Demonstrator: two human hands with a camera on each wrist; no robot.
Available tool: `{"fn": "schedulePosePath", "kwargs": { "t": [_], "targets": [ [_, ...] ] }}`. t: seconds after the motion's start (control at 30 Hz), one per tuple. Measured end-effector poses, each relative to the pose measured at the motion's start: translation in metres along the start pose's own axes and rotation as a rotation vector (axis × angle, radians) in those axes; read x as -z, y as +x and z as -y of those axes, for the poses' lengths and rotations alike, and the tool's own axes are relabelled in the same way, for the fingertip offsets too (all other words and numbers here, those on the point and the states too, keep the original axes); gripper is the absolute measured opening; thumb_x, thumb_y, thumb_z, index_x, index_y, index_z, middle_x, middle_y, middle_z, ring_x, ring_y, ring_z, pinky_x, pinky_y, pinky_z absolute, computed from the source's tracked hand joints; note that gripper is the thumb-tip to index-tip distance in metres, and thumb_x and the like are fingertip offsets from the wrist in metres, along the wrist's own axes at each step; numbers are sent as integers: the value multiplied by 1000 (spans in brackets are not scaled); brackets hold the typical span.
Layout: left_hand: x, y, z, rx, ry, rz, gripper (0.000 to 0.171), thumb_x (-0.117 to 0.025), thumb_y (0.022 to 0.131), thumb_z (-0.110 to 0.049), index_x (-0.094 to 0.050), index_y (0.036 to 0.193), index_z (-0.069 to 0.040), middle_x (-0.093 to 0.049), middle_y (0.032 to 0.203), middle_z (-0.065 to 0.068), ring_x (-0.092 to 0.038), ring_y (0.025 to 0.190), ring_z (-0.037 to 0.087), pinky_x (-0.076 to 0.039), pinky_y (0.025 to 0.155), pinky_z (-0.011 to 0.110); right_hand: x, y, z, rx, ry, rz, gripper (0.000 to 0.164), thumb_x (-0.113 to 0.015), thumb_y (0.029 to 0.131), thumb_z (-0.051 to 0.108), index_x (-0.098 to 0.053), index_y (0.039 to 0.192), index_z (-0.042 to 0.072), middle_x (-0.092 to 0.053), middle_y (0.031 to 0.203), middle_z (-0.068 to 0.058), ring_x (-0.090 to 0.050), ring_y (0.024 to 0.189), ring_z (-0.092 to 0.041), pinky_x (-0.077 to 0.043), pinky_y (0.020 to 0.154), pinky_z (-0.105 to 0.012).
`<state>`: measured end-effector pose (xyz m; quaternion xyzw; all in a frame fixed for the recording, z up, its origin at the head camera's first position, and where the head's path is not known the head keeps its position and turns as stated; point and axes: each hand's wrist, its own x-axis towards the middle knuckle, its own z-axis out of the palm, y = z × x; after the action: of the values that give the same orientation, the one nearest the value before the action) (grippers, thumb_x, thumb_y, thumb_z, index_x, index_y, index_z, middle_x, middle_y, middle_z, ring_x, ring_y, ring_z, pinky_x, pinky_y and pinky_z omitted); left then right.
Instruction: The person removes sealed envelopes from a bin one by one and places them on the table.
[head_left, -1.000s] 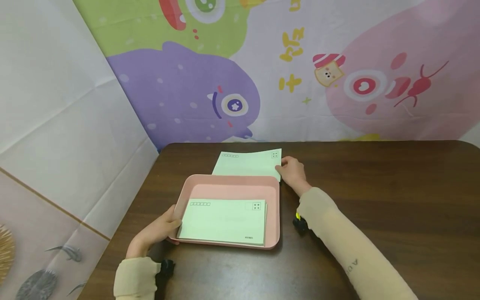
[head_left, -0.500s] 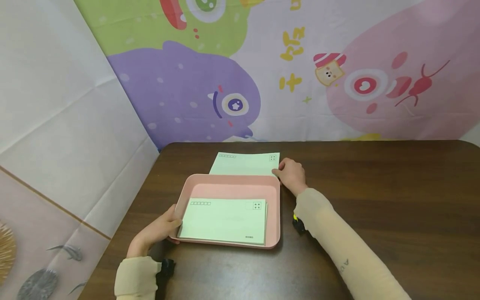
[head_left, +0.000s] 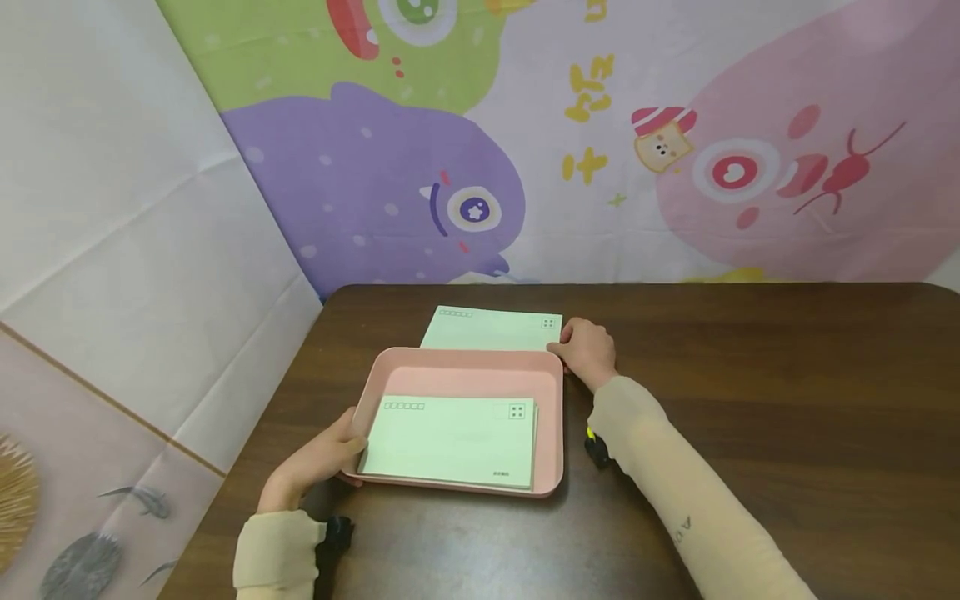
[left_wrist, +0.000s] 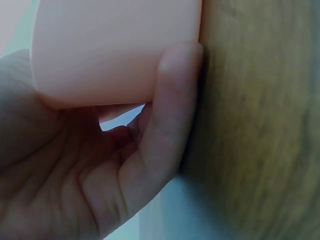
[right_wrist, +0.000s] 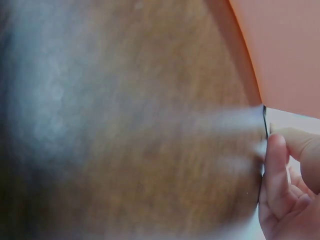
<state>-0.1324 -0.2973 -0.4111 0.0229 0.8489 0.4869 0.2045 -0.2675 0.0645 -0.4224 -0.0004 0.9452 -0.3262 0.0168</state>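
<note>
As the far envelope [head_left: 487, 330] now lies flatter near the back edge of the desk [head_left: 750, 367], apparently settling, the right grip [head_left: 589, 350] pinches its side; the left grip [head_left: 327, 454], the tray [head_left: 471, 359].

The tray [head_left: 465, 379] is pink — envelopes [head_left: 450, 437] pale green, table [head_left: 750, 400] wood-grained brown.

Backdrop [head_left: 555, 242]: colourful cartoon creatures [head_left: 405, 175], yellow lettering [head_left: 587, 162]
Left wall [head_left: 127, 217]: pale, creased
Table [head_left: 765, 375]: dark wood grain
Light: soft near-side sheen [head_left: 465, 542]
</note>
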Motion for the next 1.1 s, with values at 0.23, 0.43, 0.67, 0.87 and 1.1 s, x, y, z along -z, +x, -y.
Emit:
{"fn": "schedulePosePath", "kwargs": {
  "t": [0.23,0.43,0.67,0.87,1.1],
  "targets": [
    [-1,2,0,1,6,-9,43,-36,94,-7,-21,133,4,-43,107,22,-57,69,23,-51,58,38,0,0,-3,38,-11,-12,21,-60,81,26,-58,87,6,-57,59,-4,-56,66,-23,-46,71,-39],
    [-1,1,0,2,13,-8,44,-36,94,-6,-20,133,5,-42,108,23,-56,68,23,-51,58,38,6,-1,-5,34,165,36,21,-58,88,24,-56,95,4,-62,67,-7,-58,50,-13,-49,67,-33],
    [-2,0,0,7,-3,12,43,-36,94,-7,-20,133,4,-42,108,24,-57,72,22,-52,59,39,13,-18,-7,196,178,-12,15,-55,89,21,-60,93,8,-61,77,-7,-57,60,-16,-45,58,-29],
    [-3,0,1,-13,-12,25,43,-36,94,-6,-20,132,6,-39,111,24,-55,77,22,-52,58,39,17,-47,-1,399,102,-71,9,-56,85,12,-62,90,9,-56,82,-3,-49,70,-16,-43,63,-29],
    [-1,0,-1,-19,6,-2,42,-36,93,-6,-22,132,6,-37,113,24,-54,77,22,-52,58,39,11,-73,15,670,-147,-14,15,-59,82,11,-67,95,10,-62,98,-1,-55,97,-20,-40,87,-41]
  ]
}}
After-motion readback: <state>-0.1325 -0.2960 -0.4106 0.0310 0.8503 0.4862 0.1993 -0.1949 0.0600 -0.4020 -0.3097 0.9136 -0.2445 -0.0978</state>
